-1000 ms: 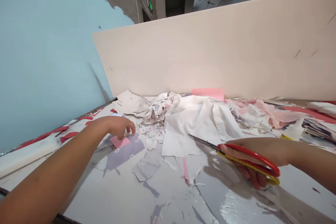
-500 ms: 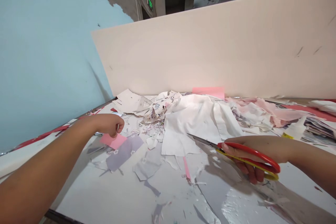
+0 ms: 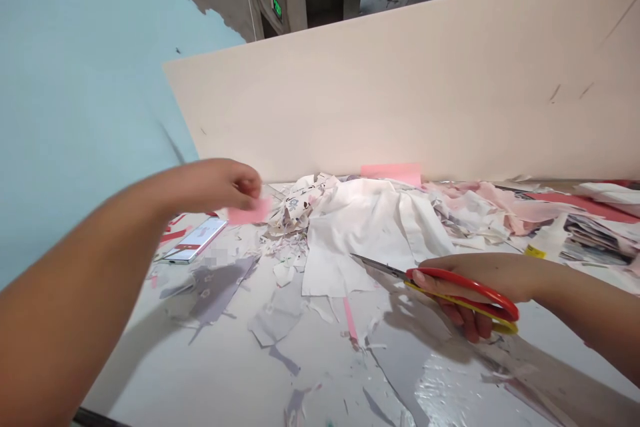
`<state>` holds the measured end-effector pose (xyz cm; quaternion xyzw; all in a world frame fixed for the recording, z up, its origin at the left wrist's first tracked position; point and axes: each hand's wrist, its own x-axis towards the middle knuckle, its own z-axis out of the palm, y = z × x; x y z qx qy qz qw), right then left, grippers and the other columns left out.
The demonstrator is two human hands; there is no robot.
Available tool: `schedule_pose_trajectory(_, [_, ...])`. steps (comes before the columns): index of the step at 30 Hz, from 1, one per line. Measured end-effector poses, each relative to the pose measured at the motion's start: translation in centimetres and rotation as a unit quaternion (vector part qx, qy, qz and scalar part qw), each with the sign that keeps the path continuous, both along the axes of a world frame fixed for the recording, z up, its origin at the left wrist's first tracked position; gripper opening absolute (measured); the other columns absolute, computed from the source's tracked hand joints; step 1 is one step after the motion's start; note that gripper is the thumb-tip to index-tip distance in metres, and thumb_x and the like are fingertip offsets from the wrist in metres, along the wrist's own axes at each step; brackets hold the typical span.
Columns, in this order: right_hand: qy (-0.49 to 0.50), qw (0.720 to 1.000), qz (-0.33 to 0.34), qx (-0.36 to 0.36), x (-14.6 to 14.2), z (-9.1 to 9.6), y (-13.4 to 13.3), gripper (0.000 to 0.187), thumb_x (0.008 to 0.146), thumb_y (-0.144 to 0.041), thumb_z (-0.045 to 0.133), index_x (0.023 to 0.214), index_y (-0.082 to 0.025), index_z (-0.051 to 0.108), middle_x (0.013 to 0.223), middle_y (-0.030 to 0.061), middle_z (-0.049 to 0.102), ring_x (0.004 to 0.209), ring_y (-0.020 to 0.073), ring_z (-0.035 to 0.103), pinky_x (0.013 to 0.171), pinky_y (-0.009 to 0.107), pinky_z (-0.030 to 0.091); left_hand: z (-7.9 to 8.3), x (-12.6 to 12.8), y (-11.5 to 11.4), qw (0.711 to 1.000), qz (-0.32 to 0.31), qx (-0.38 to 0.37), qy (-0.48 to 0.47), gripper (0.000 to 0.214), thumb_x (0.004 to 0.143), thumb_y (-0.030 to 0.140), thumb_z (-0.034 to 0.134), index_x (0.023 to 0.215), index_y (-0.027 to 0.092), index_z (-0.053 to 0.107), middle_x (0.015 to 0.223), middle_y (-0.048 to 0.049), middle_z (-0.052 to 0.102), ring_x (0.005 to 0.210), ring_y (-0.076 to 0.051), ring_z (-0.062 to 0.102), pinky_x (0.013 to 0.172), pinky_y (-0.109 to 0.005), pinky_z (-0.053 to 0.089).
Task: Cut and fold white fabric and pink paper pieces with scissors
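Note:
My left hand (image 3: 227, 183) pinches a small pink piece of paper (image 3: 247, 213), lifted above the far left part of the table. Beneath that arm a phone (image 3: 196, 240) lies face up, its screen lit. My right hand (image 3: 467, 290) is wrapped round scissors (image 3: 460, 290) with red and yellow handles, the blades pointing left and looking closed. Their tip lies over the near part of a crumpled white cloth (image 3: 370, 233). A purple patterned sheet (image 3: 223, 293) rests on the table below my left hand.
Paper scraps (image 3: 287, 250) litter the white table (image 3: 190, 373). Pink and white crumpled pieces (image 3: 490, 207) lie at the far right, with a yellow-banded bottle (image 3: 547, 240) and stacked dark papers (image 3: 595, 240). A beige board (image 3: 400, 93) rises along the back; a blue wall (image 3: 90, 80) stands left.
My left hand has lifted the pink paper off the purple sheet and moved it up and to the right, uncovering the phone. My right hand still holds the scissors, almost unmoved.

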<state>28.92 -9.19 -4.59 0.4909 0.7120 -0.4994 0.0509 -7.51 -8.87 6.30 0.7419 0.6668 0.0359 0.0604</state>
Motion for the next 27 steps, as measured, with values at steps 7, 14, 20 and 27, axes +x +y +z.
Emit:
schedule_pose_trajectory(7, [-0.006, 1.000, 0.015, -0.004, 0.1, 0.2, 0.1, 0.043, 0.073, -0.060, 0.039, 0.068, -0.017, 0.040, 0.063, 0.0015, 0.057, 0.042, 0.0100, 0.054, 0.037, 0.020, 0.042, -10.6, 8.6, 2.5, 0.937, -0.106, -0.214, -0.256, 0.020, 0.056, 0.030, 0.059, 0.073, 0.019, 0.054, 0.069, 0.0016, 0.057, 0.061, -0.011, 0.051, 0.050, -0.020, 0.036])
schedule_pose_trajectory(14, [-0.003, 1.000, 0.021, -0.002, 0.2, 0.2, 0.3, 0.040, 0.075, -0.057, 0.038, 0.068, -0.018, 0.039, 0.064, 0.0016, 0.056, 0.043, 0.0095, 0.053, 0.037, 0.020, 0.042, -12.9, 8.2, 4.3, 0.965, -0.114, -0.177, -0.158, 0.017, 0.054, 0.031, 0.060, 0.067, 0.022, 0.056, 0.064, 0.0048, 0.058, 0.059, -0.012, 0.053, 0.048, -0.020, 0.036])
schedule_pose_trajectory(20, [-0.006, 1.000, 0.026, 0.003, 0.2, 0.2, 0.3, 0.039, 0.076, -0.056, 0.038, 0.067, -0.018, 0.039, 0.064, 0.0009, 0.056, 0.042, 0.0081, 0.052, 0.038, 0.019, 0.041, -12.3, 8.7, 4.5, 0.961, -0.136, -0.187, -0.148, 0.015, 0.055, 0.028, 0.060, 0.068, 0.021, 0.056, 0.068, 0.0042, 0.059, 0.064, -0.012, 0.054, 0.051, -0.020, 0.038])
schedule_pose_trajectory(27, [-0.037, 0.999, 0.021, 0.001, 0.5, 0.2, 0.4, 0.041, 0.075, -0.059, 0.036, 0.066, -0.019, 0.036, 0.059, -0.0007, 0.054, 0.041, 0.0102, 0.053, 0.039, 0.020, 0.041, -10.4, 6.2, 4.6, 0.950, -0.173, -0.221, -0.136, 0.017, 0.058, 0.031, 0.059, 0.072, 0.021, 0.054, 0.070, 0.0037, 0.058, 0.065, -0.011, 0.052, 0.054, -0.020, 0.037])
